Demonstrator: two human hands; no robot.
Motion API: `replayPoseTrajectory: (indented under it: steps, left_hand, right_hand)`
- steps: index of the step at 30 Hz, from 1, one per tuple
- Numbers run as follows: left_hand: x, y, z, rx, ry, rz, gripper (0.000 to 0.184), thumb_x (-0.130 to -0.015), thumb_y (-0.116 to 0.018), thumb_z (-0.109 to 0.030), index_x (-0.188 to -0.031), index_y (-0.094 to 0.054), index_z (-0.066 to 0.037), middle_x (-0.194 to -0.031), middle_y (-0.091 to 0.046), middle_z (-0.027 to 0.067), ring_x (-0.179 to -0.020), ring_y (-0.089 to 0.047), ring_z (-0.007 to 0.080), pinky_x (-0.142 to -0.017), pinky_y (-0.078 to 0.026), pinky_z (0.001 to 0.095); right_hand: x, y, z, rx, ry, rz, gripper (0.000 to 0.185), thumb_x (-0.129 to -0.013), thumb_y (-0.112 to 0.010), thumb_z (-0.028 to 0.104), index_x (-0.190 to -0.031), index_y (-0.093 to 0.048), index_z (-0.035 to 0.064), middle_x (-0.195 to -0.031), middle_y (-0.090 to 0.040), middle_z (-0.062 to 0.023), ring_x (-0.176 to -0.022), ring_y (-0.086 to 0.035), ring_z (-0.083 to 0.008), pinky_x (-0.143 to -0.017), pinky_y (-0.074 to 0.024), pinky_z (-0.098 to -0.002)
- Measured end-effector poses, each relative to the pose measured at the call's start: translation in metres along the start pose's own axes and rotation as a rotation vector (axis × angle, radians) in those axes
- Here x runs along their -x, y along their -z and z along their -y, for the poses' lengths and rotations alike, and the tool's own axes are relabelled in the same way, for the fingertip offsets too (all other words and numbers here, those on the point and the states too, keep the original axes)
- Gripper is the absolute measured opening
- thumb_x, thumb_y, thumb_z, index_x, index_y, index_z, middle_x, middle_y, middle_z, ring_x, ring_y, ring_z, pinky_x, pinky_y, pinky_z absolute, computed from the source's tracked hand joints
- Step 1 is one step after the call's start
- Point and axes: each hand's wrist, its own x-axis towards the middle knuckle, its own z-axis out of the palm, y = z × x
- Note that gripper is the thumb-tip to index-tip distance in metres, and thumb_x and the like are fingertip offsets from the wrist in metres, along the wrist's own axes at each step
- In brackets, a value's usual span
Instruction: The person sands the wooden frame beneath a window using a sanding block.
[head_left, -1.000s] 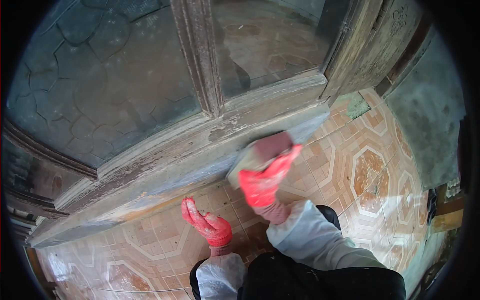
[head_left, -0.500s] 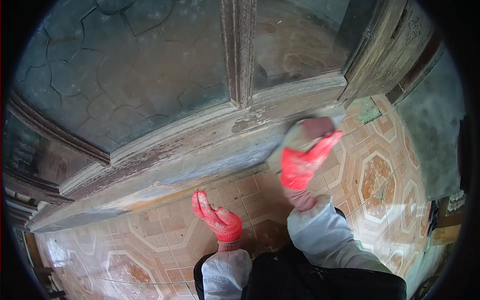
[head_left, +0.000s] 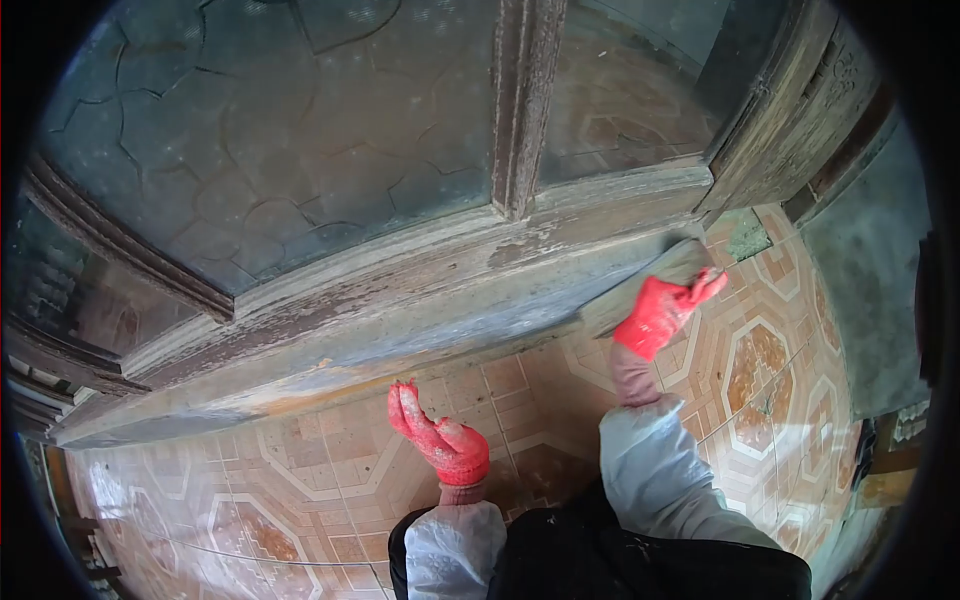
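Observation:
A flat, greyish board-like tool [head_left: 640, 288] lies against the right part of the low plastered ledge [head_left: 480, 325] under the window frame. My right hand [head_left: 665, 308], in a red glove, is closed on this tool; its handle is hidden by the fingers. My left hand [head_left: 440, 435], also in a red glove with pale smears, hangs over the tiled floor with its fingers raised. Nothing is in it. Grey and bluish wet-looking patches and an orange-yellow streak mark the ledge.
Above the ledge stands a weathered wooden frame [head_left: 520, 110] with patterned glass panes [head_left: 300, 130]. Patterned tiles [head_left: 760, 370] cover the floor. A greenish patch [head_left: 748, 236] lies near the right post. At the far right is a grey surface [head_left: 865, 260].
My right hand has moved the tool rightward along the ledge, and the tool has tilted. My left hand stays raised. The view has shifted, so the frame appears further right.

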Motion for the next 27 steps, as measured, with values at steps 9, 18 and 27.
replayPoseTrajectory:
  steps: [9, 18, 27]
  left_hand:
    - [0.001, 0.01, 0.002, 0.003, 0.026, -0.044, 0.054, -0.099, -0.032, -0.031, -0.137, -0.034, 0.007, -0.139, -0.031, 0.0271, -0.122, -0.042, 0.0389, -0.102, -0.036, 0.0481]
    - [0.002, -0.004, -0.004, 0.048, -0.036, 0.043, 0.054, -0.099, -0.032, -0.031, -0.138, -0.033, 0.006, -0.14, -0.029, 0.0271, -0.125, -0.04, 0.0394, -0.104, -0.035, 0.0488]
    - [0.002, 0.013, 0.001, -0.046, 0.038, 0.007, 0.054, -0.099, -0.031, -0.03, -0.137, -0.034, 0.008, -0.14, -0.03, 0.0273, -0.124, -0.04, 0.0397, -0.104, -0.035, 0.0481]
  right_hand:
    - [0.071, 0.03, 0.076, -0.35, 0.599, 0.534, 0.079, -0.061, -0.069, 0.075, -0.117, -0.048, 0.0235, -0.128, -0.04, -0.0239, -0.103, -0.051, -0.0418, -0.079, -0.0464, -0.0521]
    - [-0.002, 0.011, 0.037, -0.36, -0.487, 0.112, 0.075, -0.078, -0.055, 0.006, -0.146, -0.022, 0.0062, -0.141, -0.034, -0.0206, -0.126, -0.042, -0.0284, -0.103, -0.0339, -0.0358]
    - [0.011, 0.012, 0.013, -0.412, -0.458, 0.18, 0.084, -0.075, -0.057, 0.004, -0.148, -0.017, 0.0092, -0.134, -0.041, -0.012, -0.114, -0.046, -0.0263, -0.098, -0.038, -0.0384]
